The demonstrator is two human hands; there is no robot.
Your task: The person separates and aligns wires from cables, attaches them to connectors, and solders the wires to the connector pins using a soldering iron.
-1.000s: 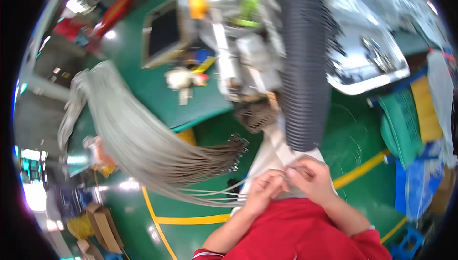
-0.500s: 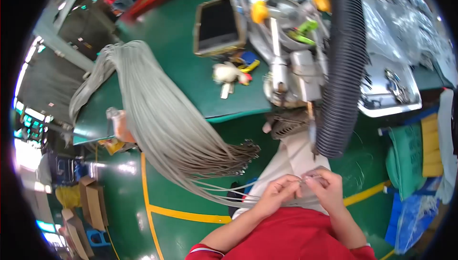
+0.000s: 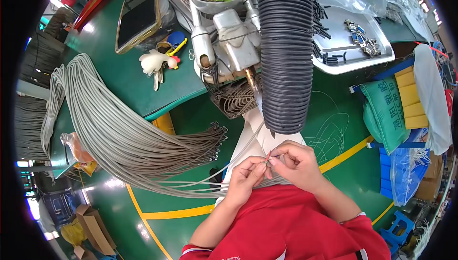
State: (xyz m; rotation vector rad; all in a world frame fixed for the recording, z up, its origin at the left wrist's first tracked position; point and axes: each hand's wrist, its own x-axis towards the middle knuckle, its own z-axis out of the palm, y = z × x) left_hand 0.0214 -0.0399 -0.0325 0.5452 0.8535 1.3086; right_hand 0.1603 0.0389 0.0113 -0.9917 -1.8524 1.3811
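Over my lap, my left hand [image 3: 247, 178] and my right hand [image 3: 296, 163] meet fingertip to fingertip. Both are closed in a pinch on the thin coloured wires [image 3: 268, 156] at a cable's end; a bit of red shows between the fingers. The exact grip is partly hidden. Several grey cables [image 3: 186, 192] run from the left to my lap, passing by my left hand. They come from a thick bundle of grey cables [image 3: 109, 112] draped over the table edge, its dark ends pointing toward me. A soldering iron [image 3: 254, 88] points down just beyond my hands.
A ribbed black hose [image 3: 286, 55] hangs close in front of my hands. On the green table [image 3: 114, 78] lie a tablet [image 3: 138, 16], keys with a chicken-shaped charm [image 3: 155, 62] and a metal tray [image 3: 343, 40] of connectors. A green sack [image 3: 384, 112] stands at right.
My view has swung to the right and become sharper, so the table things appear farther left. Both hands remain pinched together over my lap, with red now visible between the fingertips.
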